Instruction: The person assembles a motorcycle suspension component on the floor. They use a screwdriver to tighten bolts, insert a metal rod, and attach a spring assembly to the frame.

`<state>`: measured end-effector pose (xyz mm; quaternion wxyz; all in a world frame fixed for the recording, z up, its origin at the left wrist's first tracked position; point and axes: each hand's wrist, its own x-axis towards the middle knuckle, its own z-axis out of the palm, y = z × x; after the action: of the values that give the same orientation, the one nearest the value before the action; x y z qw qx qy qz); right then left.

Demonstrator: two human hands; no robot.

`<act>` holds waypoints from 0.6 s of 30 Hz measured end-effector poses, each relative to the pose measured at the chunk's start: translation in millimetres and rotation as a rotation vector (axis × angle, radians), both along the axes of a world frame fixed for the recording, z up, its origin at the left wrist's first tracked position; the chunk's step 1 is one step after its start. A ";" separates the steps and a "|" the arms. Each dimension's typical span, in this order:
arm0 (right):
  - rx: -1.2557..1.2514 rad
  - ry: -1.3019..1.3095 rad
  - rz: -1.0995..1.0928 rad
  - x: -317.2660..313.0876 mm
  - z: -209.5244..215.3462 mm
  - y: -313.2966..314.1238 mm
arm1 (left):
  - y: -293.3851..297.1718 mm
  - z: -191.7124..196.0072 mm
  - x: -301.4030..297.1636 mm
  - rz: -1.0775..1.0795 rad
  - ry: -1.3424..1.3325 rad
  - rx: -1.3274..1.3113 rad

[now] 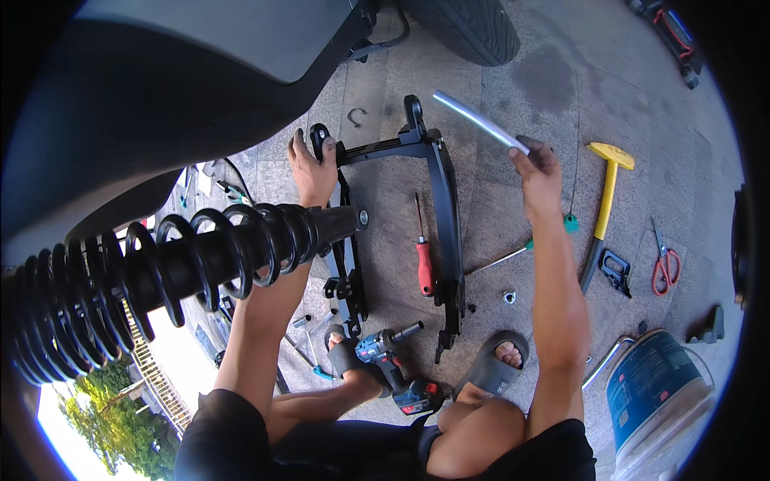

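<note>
My left hand [313, 170] grips the far left end lug of a black motorcycle swingarm [447, 200], thumb on one side and fingers on the other. The swingarm rests on the paving between my feet and the vehicle. Out to the right, my right hand [539, 170] is closed on the near end of a slim silver metal rod [479, 122]. The rod's free end points up and left, past the swingarm's far right lug, apart from it. A black coil-spring shock absorber [216, 248] crosses in front of my left forearm and hides part of it.
A red-handled screwdriver [424, 268] lies inside the swingarm. By my feet is a blue cordless impact wrench [393, 345]. To the right lie a yellow hammer [607, 188], red-handled scissors [666, 268] and a bucket [654, 393]. A tyre [469, 28] stands at the far side.
</note>
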<state>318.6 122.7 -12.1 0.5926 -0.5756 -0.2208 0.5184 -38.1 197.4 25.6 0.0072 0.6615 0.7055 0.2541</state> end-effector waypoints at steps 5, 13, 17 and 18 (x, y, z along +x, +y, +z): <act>0.002 0.210 -0.011 -6.3 -0.3 -45.0 | -73.5 35.5 7.6 -0.377 0.081 -0.006; 0.069 0.038 0.356 -62.7 48.1 -92.6 | -146.7 63.2 91.8 0.001 -1.673 -0.892; 0.062 -0.371 0.587 -66.3 59.7 -142.9 | -160.8 56.8 112.8 0.129 -1.710 -0.852; 0.196 -0.509 0.603 -61.2 59.8 -159.7 | -165.8 53.6 110.4 0.187 -1.652 -0.875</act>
<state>257.5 -37.0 47.6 0.3925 -0.5357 -0.5678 0.4864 72.4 31.6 79.2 0.7331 0.1508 0.5602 0.3549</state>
